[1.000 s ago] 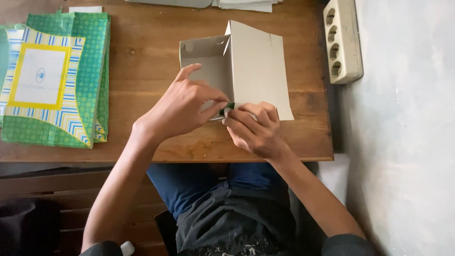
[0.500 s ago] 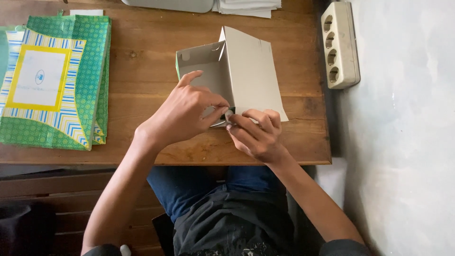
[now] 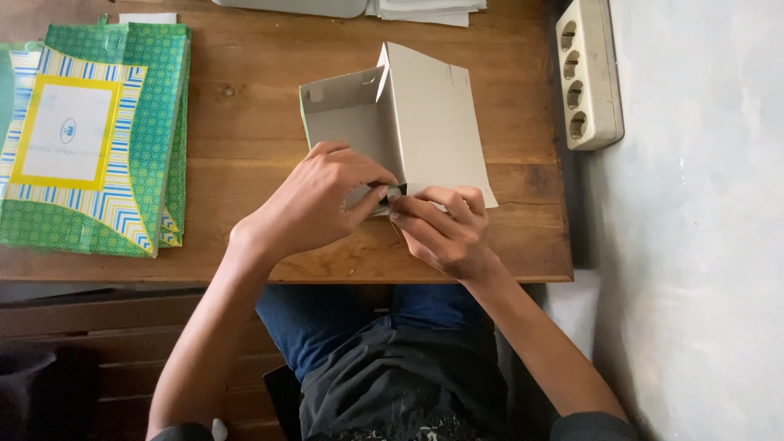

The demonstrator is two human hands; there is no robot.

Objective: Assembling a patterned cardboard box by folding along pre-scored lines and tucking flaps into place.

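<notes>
The person sat at the wooden table with a half-folded grey card box standing open near its front edge. The left hand lay over the box's near corner, its thumb and forefinger pinched together on a small flap or tab there. The right hand met it from the other side, fingertips pressed close on the same corner, right against the left thumb. What exactly sat between the fingertips was too small to make out; it looked like a bit of the card edge. One wide panel of the box sloped toward the right hand, and the open side faced left.

To the left lay a stack of flat green bags with yellow and striped fronts, well apart from the box. A pale power strip rested at the table's right edge by the wall. Some papers lay at the far edge.
</notes>
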